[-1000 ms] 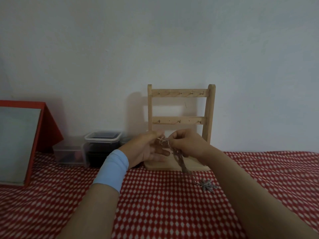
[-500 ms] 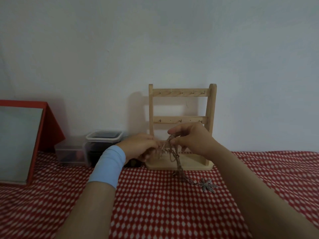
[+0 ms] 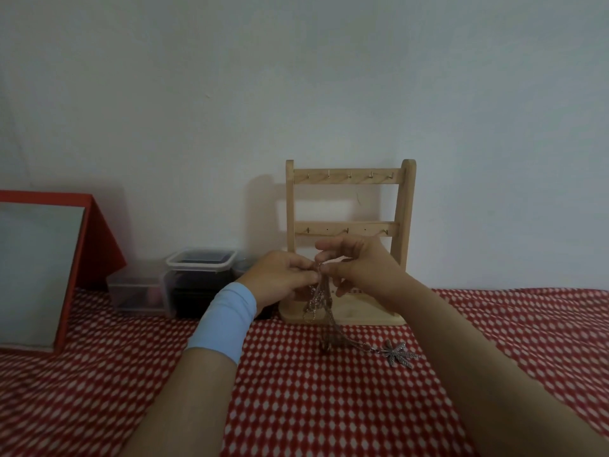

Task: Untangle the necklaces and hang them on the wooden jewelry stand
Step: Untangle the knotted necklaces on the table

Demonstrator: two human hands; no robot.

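Head view: both hands up front of wooden jewelry stand (image 3: 350, 245), left hand (image 3: 280, 278) and right hand (image 3: 359, 265) each pinching tangled necklaces (image 3: 321, 301) at top. Chains dangle onto red checked cloth (image 3: 296, 390), leaf pendant (image 3: 399, 353) lying flat right of them. Stand hooks bare. Blue wristband (image 3: 224, 321) on left wrist.

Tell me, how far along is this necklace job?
Done: nothing is hung; the hooks on the wooden stand are bare. In hand: the left hand and right hand both pinch the tangled necklaces at the top, chains dangling to the checked cloth, where the leaf pendant lies. To do: separating the chains and hanging each on a hook.
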